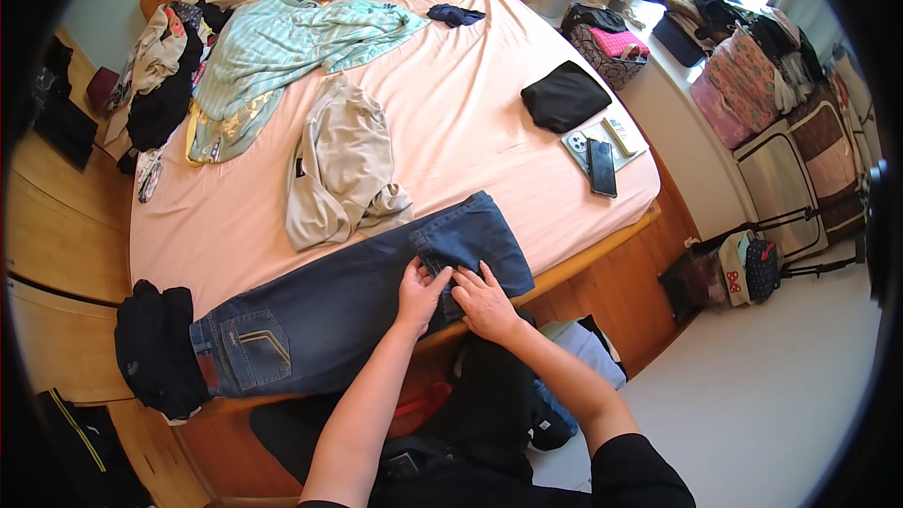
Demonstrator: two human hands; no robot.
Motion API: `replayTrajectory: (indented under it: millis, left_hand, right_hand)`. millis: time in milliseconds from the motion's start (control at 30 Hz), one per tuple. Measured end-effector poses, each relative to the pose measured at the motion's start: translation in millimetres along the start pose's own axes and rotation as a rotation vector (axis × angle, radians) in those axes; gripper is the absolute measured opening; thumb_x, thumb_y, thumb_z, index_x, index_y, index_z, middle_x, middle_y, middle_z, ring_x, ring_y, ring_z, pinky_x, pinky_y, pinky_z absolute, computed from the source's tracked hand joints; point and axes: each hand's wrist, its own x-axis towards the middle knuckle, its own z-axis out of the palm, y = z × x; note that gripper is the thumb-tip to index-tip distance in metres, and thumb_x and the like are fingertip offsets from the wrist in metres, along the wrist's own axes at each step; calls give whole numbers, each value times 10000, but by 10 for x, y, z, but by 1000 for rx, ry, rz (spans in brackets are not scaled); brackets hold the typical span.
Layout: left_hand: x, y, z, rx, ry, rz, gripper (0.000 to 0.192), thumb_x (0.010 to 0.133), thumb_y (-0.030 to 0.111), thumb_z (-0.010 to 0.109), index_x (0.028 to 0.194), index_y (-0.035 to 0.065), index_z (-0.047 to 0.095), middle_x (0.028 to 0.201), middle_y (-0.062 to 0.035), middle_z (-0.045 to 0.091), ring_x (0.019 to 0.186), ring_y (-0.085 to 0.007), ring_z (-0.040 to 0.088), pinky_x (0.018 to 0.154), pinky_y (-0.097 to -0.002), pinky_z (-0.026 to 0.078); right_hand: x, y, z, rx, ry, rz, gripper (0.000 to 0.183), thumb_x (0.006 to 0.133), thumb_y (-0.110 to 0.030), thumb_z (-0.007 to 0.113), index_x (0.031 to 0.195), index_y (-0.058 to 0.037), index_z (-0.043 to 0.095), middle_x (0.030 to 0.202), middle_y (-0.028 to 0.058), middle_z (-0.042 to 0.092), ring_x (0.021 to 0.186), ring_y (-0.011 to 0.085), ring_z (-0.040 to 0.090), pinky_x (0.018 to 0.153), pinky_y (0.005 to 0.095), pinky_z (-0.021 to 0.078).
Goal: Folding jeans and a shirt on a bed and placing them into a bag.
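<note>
Dark blue denim jeans (331,317) lie along the near edge of the bed, the waist with a stitched back pocket at the left and the leg end doubled over at the right. My left hand (421,296) pinches denim at the inner edge of the folded leg part (487,240). Beside it, nearly touching, my right hand (483,302) rests on the same fold with its fingers spread. A beige garment (342,162) lies crumpled just beyond the jeans. Black bundled clothing (155,349) sits against the waistband.
A striped mint garment (282,49) and piled clothes (166,63) cover the bed's far left. On its right side are a folded black cloth (566,97) and a smartphone (602,168) on a tablet. More clothes (582,349) are heaped below the bed edge; a folding cart (783,190) stands right.
</note>
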Motion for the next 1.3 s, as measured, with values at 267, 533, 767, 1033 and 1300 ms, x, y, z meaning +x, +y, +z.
replayTrajectory:
  millis: [267,533,767,1033,1300]
  left_hand:
    - [232,70,344,759,375,-84,509,800,273,775,1118,-51,547,1091,-303,672,1011,-429,678,865,-477,535]
    - [-132,239,171,477,493,138,669,741,118,769,1318,-24,463,1149,-318,638,1095,-454,628,923,-460,515]
    - [-631,862,-1131,589,264,259,359,827,49,704,1151,-20,565,1039,-182,677,955,-263,660,864,-391,521]
    - [-1897,1947,-3872,550,487,174,413,917,33,620,1315,-27,528,1225,-153,646,1118,-244,614,988,-357,478]
    - [-1961,1600,-4295,1118,854,-154,392,982,211,560,1304,6,469,1294,-268,582,1231,-435,534,1027,-479,430]
  right_hand:
    - [-38,-123,47,63,421,-1,209,697,20,628,902,-14,604,1133,188,670,1133,356,638,980,454,515]
    - [-20,-499,-209,-2,407,-127,151,752,-29,616,898,-6,587,1125,172,681,1084,369,654,921,457,537]
    - [313,-1458,-294,26,275,-307,339,808,-186,686,1098,-23,620,1298,234,583,1175,384,593,986,468,488]
    - [464,-1775,383,-44,12,15,719,891,-501,648,1465,-99,483,1540,299,343,1433,461,321,1184,589,203]
    - [516,-1645,939,309,261,261,435,925,-214,674,1323,-64,584,1456,281,460,1351,451,436,1120,487,369]
